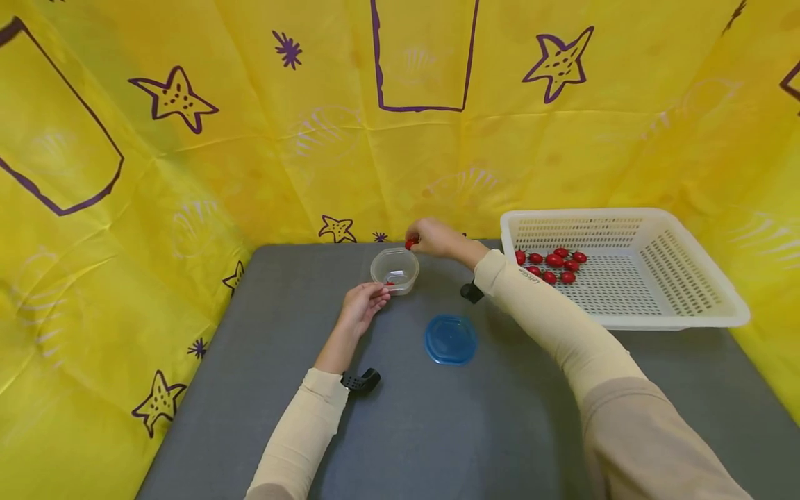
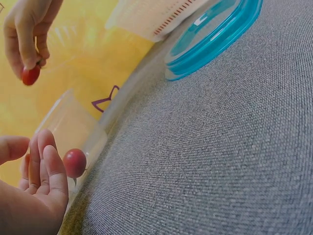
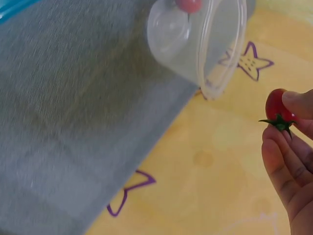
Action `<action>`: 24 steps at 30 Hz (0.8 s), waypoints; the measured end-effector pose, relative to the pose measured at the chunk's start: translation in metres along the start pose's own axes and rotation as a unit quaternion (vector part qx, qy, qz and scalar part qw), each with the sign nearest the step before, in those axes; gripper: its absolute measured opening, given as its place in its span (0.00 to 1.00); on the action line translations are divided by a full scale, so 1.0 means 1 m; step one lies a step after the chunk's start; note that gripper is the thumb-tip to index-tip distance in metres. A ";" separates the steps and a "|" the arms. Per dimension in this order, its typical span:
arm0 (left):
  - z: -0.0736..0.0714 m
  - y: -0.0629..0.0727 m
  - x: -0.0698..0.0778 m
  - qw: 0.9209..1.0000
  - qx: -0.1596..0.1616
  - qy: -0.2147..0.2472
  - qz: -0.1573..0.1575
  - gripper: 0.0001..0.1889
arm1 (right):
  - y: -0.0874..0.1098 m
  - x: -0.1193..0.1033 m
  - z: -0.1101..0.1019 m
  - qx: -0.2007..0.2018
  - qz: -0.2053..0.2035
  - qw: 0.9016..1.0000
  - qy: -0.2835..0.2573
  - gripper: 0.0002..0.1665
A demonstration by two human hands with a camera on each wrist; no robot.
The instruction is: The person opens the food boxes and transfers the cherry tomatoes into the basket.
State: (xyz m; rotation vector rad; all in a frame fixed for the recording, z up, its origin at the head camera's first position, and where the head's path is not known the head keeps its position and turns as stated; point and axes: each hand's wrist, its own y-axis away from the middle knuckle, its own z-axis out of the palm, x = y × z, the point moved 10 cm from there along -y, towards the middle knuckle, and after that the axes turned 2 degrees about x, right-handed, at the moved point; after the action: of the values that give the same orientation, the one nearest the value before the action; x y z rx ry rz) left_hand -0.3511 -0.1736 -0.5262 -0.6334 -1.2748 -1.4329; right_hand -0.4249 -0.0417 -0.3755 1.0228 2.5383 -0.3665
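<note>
A clear plastic container (image 1: 405, 279) stands near the table's back edge, with a red cherry tomato (image 2: 75, 163) inside. My left hand (image 1: 364, 305) holds its near-left rim, fingers against the outer wall. Above the container's far right side, my right hand (image 1: 437, 238) pinches another cherry tomato (image 3: 277, 106) between thumb and fingers. Its green calyx shows in the right wrist view. A translucent blue lid (image 1: 451, 340) lies flat on the table, nearer me than the container.
At the right stands a white perforated plastic basket (image 1: 650, 305) holding several cherry tomatoes (image 1: 554, 260) toward its left side. A yellow patterned cloth (image 1: 400, 160) rises behind the grey table (image 1: 425, 430) and along both its sides.
</note>
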 end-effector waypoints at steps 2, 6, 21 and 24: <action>0.000 -0.001 0.001 1.000 0.001 0.000 0.001 0.03 | 0.003 0.001 -0.008 0.009 -0.007 1.000 0.001 0.12; 0.000 -0.002 0.001 1.000 0.002 0.000 0.000 0.03 | 0.010 0.005 -0.023 0.029 -0.023 0.999 0.005 0.09; 0.001 0.000 0.001 1.000 -0.002 -0.015 -0.005 0.04 | 0.047 0.047 -0.069 0.039 0.059 0.997 0.009 0.12; 0.001 0.001 0.001 1.000 -0.002 -0.017 -0.007 0.06 | 0.053 0.052 -0.079 0.044 0.067 0.997 0.011 0.12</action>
State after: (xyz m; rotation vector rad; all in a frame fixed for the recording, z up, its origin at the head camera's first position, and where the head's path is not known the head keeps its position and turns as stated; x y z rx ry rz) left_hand -0.3508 -0.1728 -0.5249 -0.6542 -1.3050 -1.4429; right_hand -0.4419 0.0564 -0.3331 1.2289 2.4749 -0.4351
